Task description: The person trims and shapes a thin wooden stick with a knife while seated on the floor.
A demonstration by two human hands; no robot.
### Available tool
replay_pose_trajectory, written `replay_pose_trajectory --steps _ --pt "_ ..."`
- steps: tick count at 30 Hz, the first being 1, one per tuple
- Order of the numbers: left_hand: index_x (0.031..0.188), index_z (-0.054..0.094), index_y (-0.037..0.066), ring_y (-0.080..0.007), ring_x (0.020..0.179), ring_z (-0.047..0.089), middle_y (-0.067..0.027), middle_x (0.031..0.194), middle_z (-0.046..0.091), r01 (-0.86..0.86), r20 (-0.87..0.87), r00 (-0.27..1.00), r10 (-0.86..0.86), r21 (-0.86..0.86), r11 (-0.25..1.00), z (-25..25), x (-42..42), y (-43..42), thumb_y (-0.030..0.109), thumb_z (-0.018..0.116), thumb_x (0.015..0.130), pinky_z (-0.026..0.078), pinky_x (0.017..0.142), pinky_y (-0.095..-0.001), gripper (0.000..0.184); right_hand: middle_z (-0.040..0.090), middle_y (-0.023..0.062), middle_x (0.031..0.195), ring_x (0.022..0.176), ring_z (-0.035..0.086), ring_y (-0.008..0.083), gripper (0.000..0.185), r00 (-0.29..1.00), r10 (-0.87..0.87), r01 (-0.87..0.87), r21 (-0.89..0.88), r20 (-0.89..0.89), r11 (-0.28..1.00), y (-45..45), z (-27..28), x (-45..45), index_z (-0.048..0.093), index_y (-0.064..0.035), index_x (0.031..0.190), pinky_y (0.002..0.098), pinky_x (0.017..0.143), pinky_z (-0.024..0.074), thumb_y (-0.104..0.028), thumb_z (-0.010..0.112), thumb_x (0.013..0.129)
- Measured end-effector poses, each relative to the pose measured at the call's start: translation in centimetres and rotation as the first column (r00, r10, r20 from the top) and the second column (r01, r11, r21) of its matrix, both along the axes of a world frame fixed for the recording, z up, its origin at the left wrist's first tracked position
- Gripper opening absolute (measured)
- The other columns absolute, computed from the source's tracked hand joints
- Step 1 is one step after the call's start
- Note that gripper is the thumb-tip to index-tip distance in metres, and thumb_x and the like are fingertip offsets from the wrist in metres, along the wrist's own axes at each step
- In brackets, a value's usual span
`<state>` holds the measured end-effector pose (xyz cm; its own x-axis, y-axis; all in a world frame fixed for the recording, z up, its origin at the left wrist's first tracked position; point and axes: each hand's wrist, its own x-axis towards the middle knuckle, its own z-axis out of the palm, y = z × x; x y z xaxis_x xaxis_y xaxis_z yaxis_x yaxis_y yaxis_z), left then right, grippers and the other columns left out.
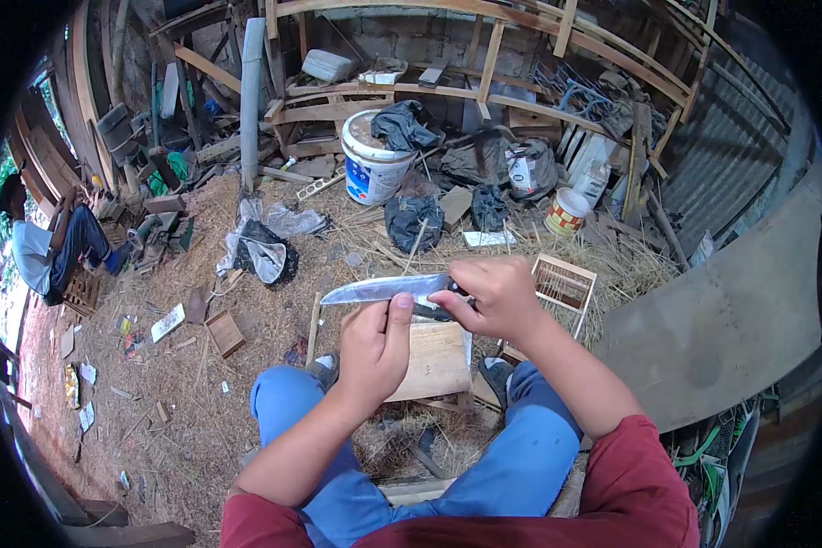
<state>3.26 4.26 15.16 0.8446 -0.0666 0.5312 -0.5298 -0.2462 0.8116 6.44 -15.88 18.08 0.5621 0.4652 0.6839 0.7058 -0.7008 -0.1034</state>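
A knife (365,290) with a broad metal blade and dark handle lies level in front of me, its tip to the left. My right hand (498,297) is wrapped round the handle, thumb toward the blade. Just below the blade is my left hand (377,342), fingers curled, its thumb tip overlapping the blade's lower edge. What the left fingers hold, if anything, is hidden. Below the hands, between my knees, stands a pale wooden block (434,361).
Right of the block stands a small slatted wooden frame (564,283). A white bucket (374,169), black plastic bags (414,222) and a smaller tub (568,213) are ahead. A small wooden box (225,333) lies left. A person (41,242) sits far left. A curved board (721,310) is at right.
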Motion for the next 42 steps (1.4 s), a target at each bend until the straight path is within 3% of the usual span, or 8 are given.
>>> replay_pose_trajectory --steps 4,6,10,25,31,33,36,42 --pt "0.087 0.060 -0.002 -0.0337 0.062 0.058 -0.0179 0.069 0.059 -0.006 0.025 1.000 0.007 -0.016 1.000 -1.1 0.2 -0.3 0.020 0.052 0.106 0.043 0.060 -0.0438 0.030 0.058 0.0090 0.060 0.052 0.061 0.0299 0.048 0.998 -0.008 0.005 -0.043 -0.065 0.999 0.0 -0.5 0.3 0.053 -0.0084 0.066 0.0404 0.047 0.0452 -0.046 0.071 0.089" --pt "0.084 0.061 -0.003 -0.0135 0.068 0.054 -0.0077 0.073 0.059 -0.027 -0.002 1.000 0.027 0.003 1.000 -1.3 0.3 -0.2 0.023 0.053 0.107 0.044 0.063 -0.0317 0.036 0.058 0.0090 0.060 0.052 0.061 0.0299 0.048 0.998 -0.017 0.015 -0.050 -0.056 0.999 0.0 -0.4 0.2 0.053 -0.0084 0.066 0.0404 0.046 0.0453 -0.046 0.070 0.090" --pt "0.077 0.058 -0.002 -0.0322 0.057 0.054 -0.0165 0.064 0.055 -0.052 0.030 0.998 0.052 -0.006 0.999 -1.1 0.7 -0.2 0.020 0.055 0.105 0.040 0.056 -0.0429 0.036 0.058 0.0085 0.059 0.052 0.061 0.0295 0.048 0.999 -0.026 0.025 -0.042 -0.023 0.999 0.0 -0.4 0.4 0.052 -0.0086 0.065 0.0402 0.046 0.0454 -0.046 0.071 0.089" --pt "0.075 0.064 -0.002 -0.0145 0.049 0.044 -0.0087 0.057 0.052 -0.115 -0.033 0.993 0.113 -0.090 0.989 0.4 0.4 0.1 0.018 0.068 0.099 0.035 0.048 -0.0324 0.032 0.051 0.0103 0.057 0.051 0.058 0.0307 0.046 0.995 -0.084 0.083 0.021 0.055 0.996 0.6 0.2 -0.3 0.051 -0.0073 0.066 0.0404 0.046 0.0421 -0.041 0.073 0.087" --pt "0.088 0.066 -0.001 -0.0129 0.057 0.050 -0.0087 0.064 0.057 -0.014 0.051 0.998 0.019 -0.094 0.995 -1.2 1.4 0.0 0.020 0.063 0.102 0.041 0.054 -0.0327 0.026 0.051 0.0108 0.057 0.051 0.058 0.0319 0.046 0.999 -0.032 0.031 -0.017 -0.032 0.999 0.2 -0.9 0.5 0.049 -0.0071 0.066 0.0416 0.046 0.0417 -0.040 0.072 0.088" --pt "0.086 0.063 -0.005 -0.0076 0.068 0.049 -0.0024 0.071 0.058 0.025 -0.099 0.994 -0.039 -0.139 0.990 -1.1 0.8 -0.2 0.024 0.059 0.105 0.040 0.061 -0.0282 0.035 0.051 0.0107 0.057 0.051 0.058 0.0318 0.046 0.999 -0.025 0.024 -0.025 -0.049 0.999 0.1 -1.1 0.6 0.049 -0.0072 0.066 0.0417 0.046 0.0417 -0.040 0.072 0.088" --pt "0.088 0.065 -0.001 -0.0139 0.057 0.050 -0.0100 0.065 0.057 -0.007 -0.053 0.999 0.000 -0.135 0.991 -2.1 1.5 -0.3 0.023 0.061 0.103 0.041 0.055 -0.0334 0.029 0.052 0.0104 0.058 0.052 0.058 0.0313 0.045 0.998 -0.031 0.029 -0.035 -0.055 0.999 0.0 -1.0 0.4 0.050 -0.0074 0.066 0.0417 0.046 0.0416 -0.040 0.072 0.088" --pt "0.073 0.061 -0.002 -0.0112 0.054 0.043 -0.0088 0.057 0.051 -0.052 -0.073 0.996 0.045 -0.099 0.994 -0.9 1.1 -0.2 0.026 0.065 0.101 0.035 0.050 -0.0336 0.040 0.053 0.0098 0.058 0.052 0.059 0.0302 0.043 0.998 -0.063 0.063 -0.002 0.015 0.998 0.1 -0.2 -0.2 0.052 -0.0080 0.067 0.0408 0.046 0.0415 -0.040 0.073 0.088"
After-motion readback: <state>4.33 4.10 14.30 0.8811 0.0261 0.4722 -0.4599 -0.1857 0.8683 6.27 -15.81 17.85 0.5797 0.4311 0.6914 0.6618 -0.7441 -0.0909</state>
